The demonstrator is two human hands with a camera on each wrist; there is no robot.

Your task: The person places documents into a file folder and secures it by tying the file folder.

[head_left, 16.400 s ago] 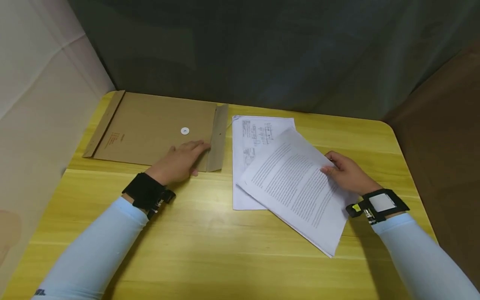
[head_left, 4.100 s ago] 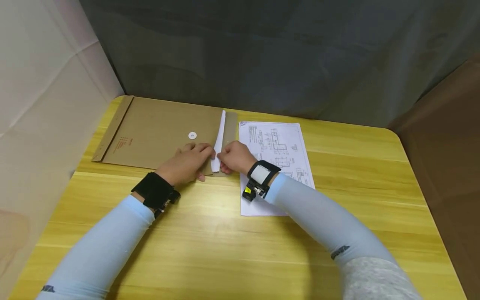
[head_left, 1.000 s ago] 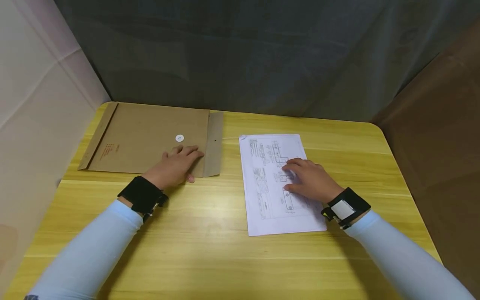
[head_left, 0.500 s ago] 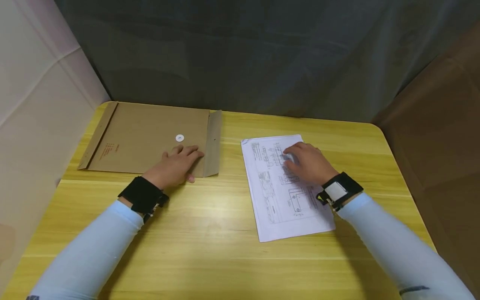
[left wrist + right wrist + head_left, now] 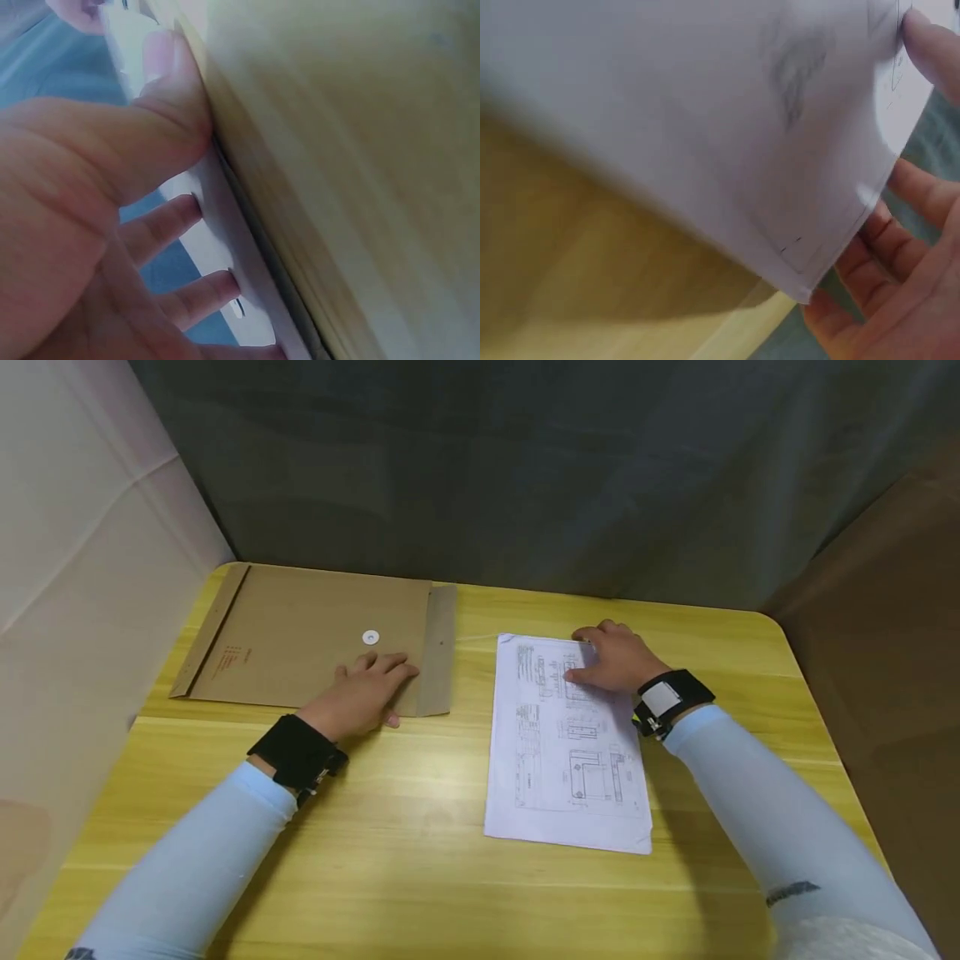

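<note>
left hand [image 5: 367, 689], fingers flat and lightly spread, pins the brown envelope [image 5: 315, 635] at the table's far left. right hand [image 5: 615, 657] pinches the far corner of the drawing sheets [image 5: 570, 752] lying beside it. step: picking up papers; next, probably slide them under the open flap [image 5: 437, 647].

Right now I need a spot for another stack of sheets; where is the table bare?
Bare wood runs along the near edge of the table, between the two sleeves, and right of the drawing sheets. The far left is taken by the envelope under the left hand; the right hand holds the sheets' far corner.
</note>
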